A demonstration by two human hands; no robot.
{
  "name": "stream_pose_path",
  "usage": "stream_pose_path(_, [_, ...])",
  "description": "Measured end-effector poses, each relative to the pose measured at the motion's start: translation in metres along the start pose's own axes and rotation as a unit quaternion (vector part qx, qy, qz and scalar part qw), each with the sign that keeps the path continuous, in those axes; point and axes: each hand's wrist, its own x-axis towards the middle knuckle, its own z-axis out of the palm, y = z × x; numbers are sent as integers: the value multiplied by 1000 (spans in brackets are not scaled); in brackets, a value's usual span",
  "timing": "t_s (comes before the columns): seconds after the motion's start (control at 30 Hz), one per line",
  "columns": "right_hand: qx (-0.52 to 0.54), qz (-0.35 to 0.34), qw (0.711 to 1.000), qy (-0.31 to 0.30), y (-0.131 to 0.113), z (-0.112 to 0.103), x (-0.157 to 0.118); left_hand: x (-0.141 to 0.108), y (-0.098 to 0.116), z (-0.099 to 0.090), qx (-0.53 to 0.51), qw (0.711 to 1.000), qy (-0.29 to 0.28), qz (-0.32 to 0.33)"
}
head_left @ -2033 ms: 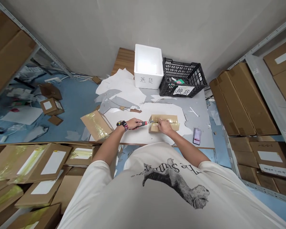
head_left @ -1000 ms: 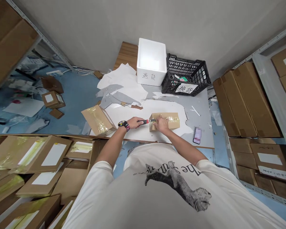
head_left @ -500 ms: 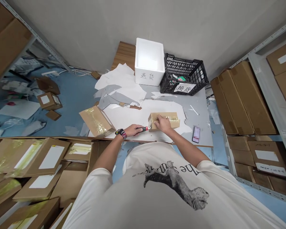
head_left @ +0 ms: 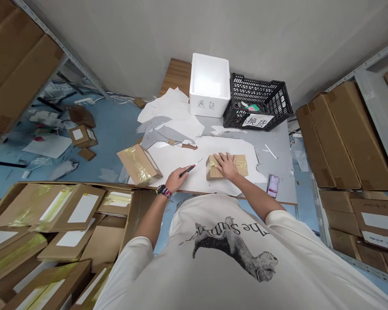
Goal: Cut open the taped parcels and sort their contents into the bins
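My left hand [head_left: 174, 180] grips a utility knife [head_left: 189, 169] with a red and black handle, its thin blade pointing up and right, a little clear of the parcel. A small cardboard box [head_left: 212, 172], wrapped with clear tape, lies on a white sheet [head_left: 194, 150]. My right hand [head_left: 226, 165] rests flat on top of that box, fingers spread. Left of the knife lies a larger taped cardboard box [head_left: 139, 165], apart from both hands.
A white foam box [head_left: 209, 86] and a black plastic crate [head_left: 258, 103] stand at the table's far end, among paper scraps. A phone [head_left: 273, 186] lies right of the box. Stacked cardboard packages fill the shelves at both sides. Scattered boxes and paper lie on the blue floor.
The knife has moved left, off the small box's edge, and its blade now shows apart from the box. My right hand has gone from gripping the box's side to lying flat on top.
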Motion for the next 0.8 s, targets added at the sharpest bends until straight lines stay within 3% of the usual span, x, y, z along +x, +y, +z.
stream_pose_path(0.27, [-28, -8, 999, 30, -2, 10, -1, 2, 22, -7, 108, 987, -83, 91])
stream_pose_path(0.57, [-19, -8, 1000, 16, -5, 7, -3, 3, 33, 28, 263, 960, -72, 63])
stream_pose_path(0.8, [-16, -7, 1000, 13, -5, 7, -4, -3, 29, 35, 281, 955, -83, 40])
